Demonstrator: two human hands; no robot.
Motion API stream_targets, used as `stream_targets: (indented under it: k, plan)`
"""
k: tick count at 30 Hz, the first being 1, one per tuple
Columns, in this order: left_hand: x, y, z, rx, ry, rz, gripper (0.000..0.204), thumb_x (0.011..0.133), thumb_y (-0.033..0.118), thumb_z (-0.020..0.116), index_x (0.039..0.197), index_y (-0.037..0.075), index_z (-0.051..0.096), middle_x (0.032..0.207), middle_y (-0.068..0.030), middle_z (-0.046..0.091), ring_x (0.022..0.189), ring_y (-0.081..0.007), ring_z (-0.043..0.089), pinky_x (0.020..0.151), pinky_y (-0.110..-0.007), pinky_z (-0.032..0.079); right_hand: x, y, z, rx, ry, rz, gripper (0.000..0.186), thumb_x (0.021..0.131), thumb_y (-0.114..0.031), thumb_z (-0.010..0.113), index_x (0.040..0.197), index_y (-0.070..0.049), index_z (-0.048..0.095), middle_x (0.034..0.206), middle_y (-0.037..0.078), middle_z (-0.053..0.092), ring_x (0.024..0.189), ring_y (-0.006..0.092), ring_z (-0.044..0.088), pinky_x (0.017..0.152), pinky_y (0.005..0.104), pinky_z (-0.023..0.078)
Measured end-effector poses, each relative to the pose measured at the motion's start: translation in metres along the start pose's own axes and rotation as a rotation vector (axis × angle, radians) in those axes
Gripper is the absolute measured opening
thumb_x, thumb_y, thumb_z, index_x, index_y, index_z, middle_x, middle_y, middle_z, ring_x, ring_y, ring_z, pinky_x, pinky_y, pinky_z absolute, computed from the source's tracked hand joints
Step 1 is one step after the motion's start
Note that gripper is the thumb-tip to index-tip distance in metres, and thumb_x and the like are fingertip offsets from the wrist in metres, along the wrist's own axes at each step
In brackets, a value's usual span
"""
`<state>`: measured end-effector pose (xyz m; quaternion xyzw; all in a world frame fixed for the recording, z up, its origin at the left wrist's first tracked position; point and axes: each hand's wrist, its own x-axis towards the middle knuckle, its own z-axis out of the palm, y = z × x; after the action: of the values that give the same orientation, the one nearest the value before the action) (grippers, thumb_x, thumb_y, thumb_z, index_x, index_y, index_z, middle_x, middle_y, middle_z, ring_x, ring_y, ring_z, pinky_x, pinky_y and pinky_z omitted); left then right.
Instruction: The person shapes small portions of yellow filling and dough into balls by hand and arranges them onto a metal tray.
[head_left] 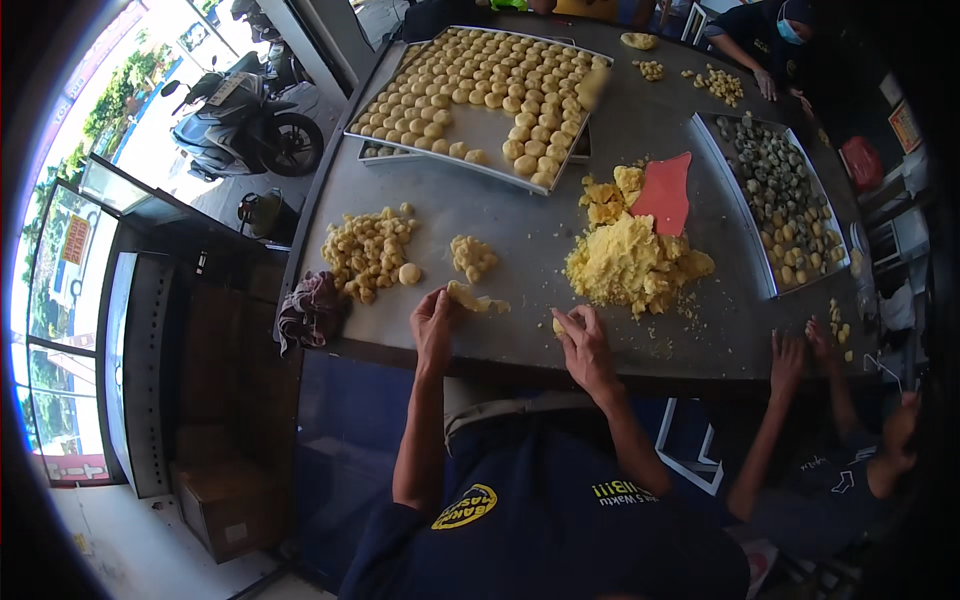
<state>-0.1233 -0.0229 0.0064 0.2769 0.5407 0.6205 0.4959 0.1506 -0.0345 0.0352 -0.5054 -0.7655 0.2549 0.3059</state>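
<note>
My left hand point(432, 325) is closed on one end of a flattened strip of pale dough point(478, 299), held low over the table's near edge. To its right, my right hand point(586, 345) pinches a small piece of yellow filling point(559, 327) between thumb and fingers. Beyond the right hand rises a crumbly yellow mound of filling point(630, 265), with a red flat sheet point(663, 192) resting against its far side. A small cluster of dough pieces point(472, 257) lies past my left hand. Farther left are a bigger heap of dough lumps point(365, 250) and one smooth ball point(409, 273).
A large tray point(488, 176) of round dough balls stands at the far side, stacked on another tray. On the right sits a tray point(775, 291) of dark and yellow balls. A crumpled cloth point(310, 310) lies at the left edge. Co-workers' hands point(787, 360) work at the right.
</note>
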Motion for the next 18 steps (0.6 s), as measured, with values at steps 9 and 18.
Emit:
stream_targets:
  k: [9,18]
  plan:
    - [-0.021,0.019,0.032,1.207,-0.313,0.702,0.042,0.081,-0.005,0.054,0.122,-0.001,0.06,0.118,-0.0175,0.065,0.119,-0.0337,0.059,0.108,-0.048,0.041,0.038,-0.011,0.014,0.045,0.036,-0.06,0.037,0.083,0.004,0.062,0.119,-0.003,0.064,0.111,0.014,0.054,0.102,0.0323,0.055,0.09,0.0401,0.047]
    - [0.04,0.052,0.064,1.202,-0.162,1.066,0.037,0.077,0.011,0.059,0.113,0.001,0.059,0.126,-0.0172,0.057,0.128,-0.0356,0.048,0.116,-0.054,0.026,0.038,-0.009,0.008,-0.074,-0.103,-0.196,0.034,0.081,0.003,0.065,0.114,-0.005,0.068,0.11,0.011,0.061,0.102,0.0294,0.058,0.092,0.0376,0.048]
